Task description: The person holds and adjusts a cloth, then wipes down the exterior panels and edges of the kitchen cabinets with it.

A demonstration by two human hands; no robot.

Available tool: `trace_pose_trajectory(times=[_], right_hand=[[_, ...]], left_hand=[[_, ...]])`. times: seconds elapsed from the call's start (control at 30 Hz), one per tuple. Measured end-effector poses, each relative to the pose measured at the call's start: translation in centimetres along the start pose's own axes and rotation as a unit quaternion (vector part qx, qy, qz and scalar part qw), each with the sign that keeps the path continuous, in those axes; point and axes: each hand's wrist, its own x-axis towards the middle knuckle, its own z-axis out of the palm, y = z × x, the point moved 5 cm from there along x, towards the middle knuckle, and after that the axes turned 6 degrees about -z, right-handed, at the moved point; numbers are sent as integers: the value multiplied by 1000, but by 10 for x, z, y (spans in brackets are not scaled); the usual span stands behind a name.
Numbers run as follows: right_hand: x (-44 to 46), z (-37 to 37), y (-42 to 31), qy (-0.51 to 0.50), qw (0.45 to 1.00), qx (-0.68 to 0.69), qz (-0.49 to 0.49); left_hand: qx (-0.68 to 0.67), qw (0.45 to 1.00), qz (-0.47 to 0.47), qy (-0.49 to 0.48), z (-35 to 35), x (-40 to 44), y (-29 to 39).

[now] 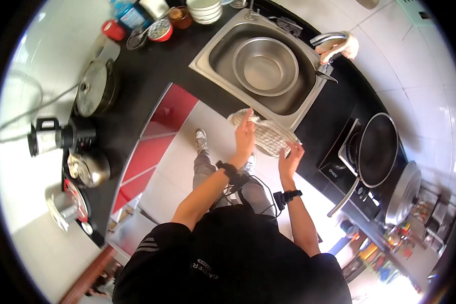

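Observation:
A light checked cloth [269, 138] hangs bunched at the front edge of the steel sink [215, 76]. My left hand [244, 136] holds its left part, with one finger pointing up toward the sink. The right end of the cloth is pinched in the fingers of my right hand [290, 158]. Inside the sink sits a round steel basin [265, 66], with no food or dishes visible in it.
On the right, a black frying pan [379, 149] rests on the stove, its handle pointing toward me. Stacked bowls [204, 10] and jars stand behind left. A lidded pot [92, 90], blender [48, 138] and kettle [93, 168] line the left counter. Another cloth [345, 45] hangs by the faucet.

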Motion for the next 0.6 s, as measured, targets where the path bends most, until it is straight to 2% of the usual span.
trace_pose_trajectory(times=[0.03,0.1,0.17,0.2,0.3,0.33,0.37,0.43,0.6], right_hand=[[-6,21,2,-5,1000,-9,10],[-16,51,-3,3,994,-111,-9],[-22,81,-22,32,970,-240,0],[-22,93,-26,19,966,-257,13],[-11,146,-53,-31,962,-265,61],[-3,165,-76,-39,964,-261,36],[6,190,-92,-59,962,-265,30],[26,235,-134,-77,956,-281,27],[69,311,-239,-128,965,-229,-24]], left_hand=[[57,997,47,-23,8,5,-6],[146,973,169,-51,20,12,-10],[277,925,223,-131,15,24,-17],[338,892,247,-171,6,25,-21],[425,836,247,-243,-30,56,-20],[437,838,264,-193,-48,72,-13],[463,836,224,-193,-65,91,-16],[470,837,240,-146,-108,133,-5],[578,775,233,-110,-211,237,3]])
